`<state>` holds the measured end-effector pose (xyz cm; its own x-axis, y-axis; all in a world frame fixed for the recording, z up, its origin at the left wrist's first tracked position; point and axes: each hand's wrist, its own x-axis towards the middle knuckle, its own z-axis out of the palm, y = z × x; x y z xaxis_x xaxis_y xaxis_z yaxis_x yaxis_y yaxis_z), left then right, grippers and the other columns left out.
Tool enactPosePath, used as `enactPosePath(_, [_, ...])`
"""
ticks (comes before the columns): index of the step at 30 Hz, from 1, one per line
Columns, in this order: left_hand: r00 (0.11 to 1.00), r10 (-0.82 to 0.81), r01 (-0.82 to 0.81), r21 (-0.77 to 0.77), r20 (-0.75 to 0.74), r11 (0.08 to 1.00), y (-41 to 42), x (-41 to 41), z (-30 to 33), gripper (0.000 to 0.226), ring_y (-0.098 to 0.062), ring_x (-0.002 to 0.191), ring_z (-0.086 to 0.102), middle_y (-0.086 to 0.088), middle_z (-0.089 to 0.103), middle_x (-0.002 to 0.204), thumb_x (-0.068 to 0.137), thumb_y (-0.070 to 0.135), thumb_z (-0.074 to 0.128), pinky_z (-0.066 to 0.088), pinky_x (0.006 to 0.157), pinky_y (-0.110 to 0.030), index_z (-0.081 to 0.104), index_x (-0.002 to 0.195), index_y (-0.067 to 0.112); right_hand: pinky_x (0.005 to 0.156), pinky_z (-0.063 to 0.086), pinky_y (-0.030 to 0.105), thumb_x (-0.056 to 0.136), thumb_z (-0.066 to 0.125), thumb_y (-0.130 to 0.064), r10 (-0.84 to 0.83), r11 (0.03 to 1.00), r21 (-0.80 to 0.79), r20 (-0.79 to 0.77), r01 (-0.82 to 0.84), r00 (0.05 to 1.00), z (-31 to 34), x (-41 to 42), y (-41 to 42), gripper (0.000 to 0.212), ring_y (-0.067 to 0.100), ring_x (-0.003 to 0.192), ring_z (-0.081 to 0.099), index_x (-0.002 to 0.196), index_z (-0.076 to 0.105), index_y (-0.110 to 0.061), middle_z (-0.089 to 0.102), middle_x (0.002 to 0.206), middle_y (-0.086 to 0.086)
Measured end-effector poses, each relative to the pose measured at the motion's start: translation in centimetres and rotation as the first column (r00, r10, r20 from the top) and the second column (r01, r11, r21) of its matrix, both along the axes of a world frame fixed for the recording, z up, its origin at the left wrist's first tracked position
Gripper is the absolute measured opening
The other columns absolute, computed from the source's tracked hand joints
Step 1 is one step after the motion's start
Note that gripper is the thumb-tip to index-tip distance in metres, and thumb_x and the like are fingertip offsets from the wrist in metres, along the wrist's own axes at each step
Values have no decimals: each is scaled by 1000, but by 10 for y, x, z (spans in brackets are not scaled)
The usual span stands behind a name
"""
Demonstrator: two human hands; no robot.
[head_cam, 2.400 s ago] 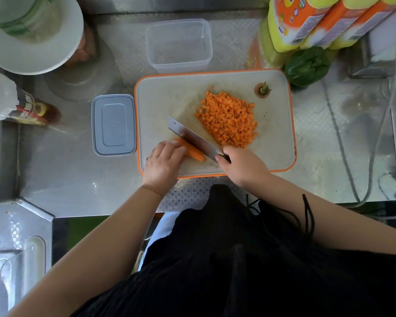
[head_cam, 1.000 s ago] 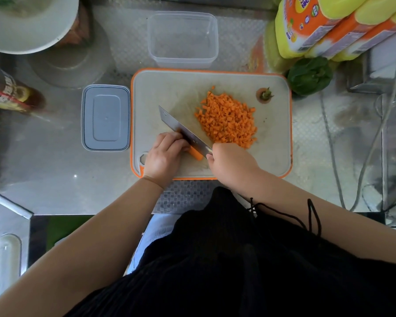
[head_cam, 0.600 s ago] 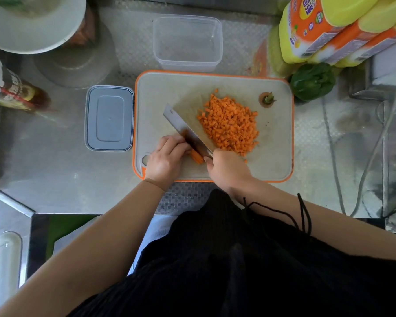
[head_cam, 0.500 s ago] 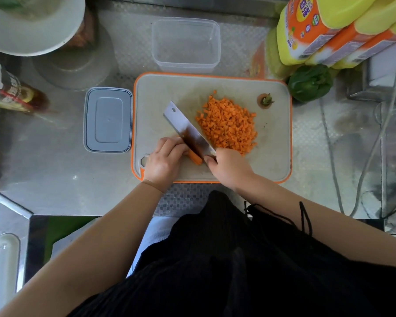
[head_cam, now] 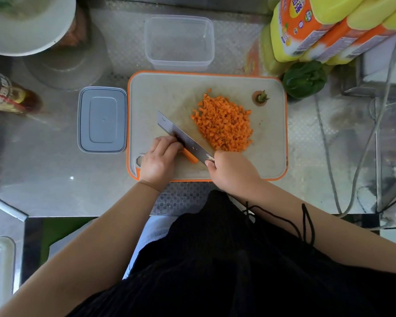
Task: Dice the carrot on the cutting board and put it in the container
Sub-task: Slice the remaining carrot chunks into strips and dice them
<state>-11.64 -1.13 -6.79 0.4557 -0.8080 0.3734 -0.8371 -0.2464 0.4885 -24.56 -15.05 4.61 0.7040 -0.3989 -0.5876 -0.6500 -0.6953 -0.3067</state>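
Observation:
An orange-rimmed cutting board (head_cam: 165, 92) lies in front of me. A heap of diced carrot (head_cam: 224, 123) covers its middle, and the cut carrot top (head_cam: 260, 98) sits near its far right corner. My left hand (head_cam: 160, 160) holds down a short carrot piece (head_cam: 191, 157) at the board's near left, fingers curled over it. My right hand (head_cam: 231, 172) grips the handle of a cleaver (head_cam: 183, 138), whose blade lies across the carrot piece beside my left fingers. A clear, empty container (head_cam: 179, 41) stands just beyond the board.
The grey container lid (head_cam: 102, 120) lies left of the board. A green pepper (head_cam: 304, 80) and yellow-orange bottles (head_cam: 325, 26) crowd the far right. A white bowl (head_cam: 25, 26) and a sauce bottle (head_cam: 7, 97) are at the far left. Cables (head_cam: 329, 156) run along the right.
The cleaver has worked leftward along the carrot piece with chopping strokes, my left hand backing up with it, and the uncut piece has grown shorter. The diced heap has stayed put.

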Motion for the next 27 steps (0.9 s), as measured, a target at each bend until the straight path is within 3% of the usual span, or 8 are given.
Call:
enactPosePath(4, [1000,14,-13,18,-13,1000,-1,1,1,18,-29,100,53,-16,64,102,89,-1,52,49,78,-35,69,94,1,46,24,28,101,40,-29,9,1000,10,-11,-9,1000,1,4,1,31,13,53,38,73,41,-15,41,62,0])
enactPosePath(13, [1000,-3,2,-24,-27,1000,-2,3,-1,17,-29,97,54,-8,57,106,89,-1,52,53,75,-38,68,93,1,53,37,31,99,44,-19,-12,1000,21,-74,14,997,-6,22,10,38,24,64,51,63,34,-19,45,65,2])
enactPosePath(16, [1000,2,-3,-14,-18,1000,-1,2,-2,18,-29,98,54,-14,63,102,90,-1,52,55,73,-40,69,93,0,53,36,31,97,47,-14,-17,1000,-18,-58,16,998,-14,27,16,24,28,72,57,73,46,-11,47,69,1])
enactPosePath(18, [1000,-8,8,-12,-18,1000,0,3,-2,17,-29,98,54,-12,61,105,91,1,52,56,70,-40,69,95,1,57,36,31,97,47,-19,-24,999,-43,-34,22,999,-17,25,21,15,30,79,60,89,56,-9,54,77,5])
enactPosePath(20, [1000,-19,18,-17,-17,1000,1,2,-4,15,-29,99,53,-8,56,109,92,2,53,56,69,-40,66,98,4,61,36,31,99,45,-27,-41,998,-55,-25,39,999,-20,22,23,23,31,84,61,98,58,-7,61,88,10])
enactPosePath(27, [1000,23,-23,-26,-9,999,1,2,-2,14,-29,97,54,-15,64,102,89,-2,56,50,77,-35,64,98,5,59,41,34,99,45,-34,-88,995,48,26,87,996,-21,20,8,27,29,75,58,84,49,-11,53,76,6])
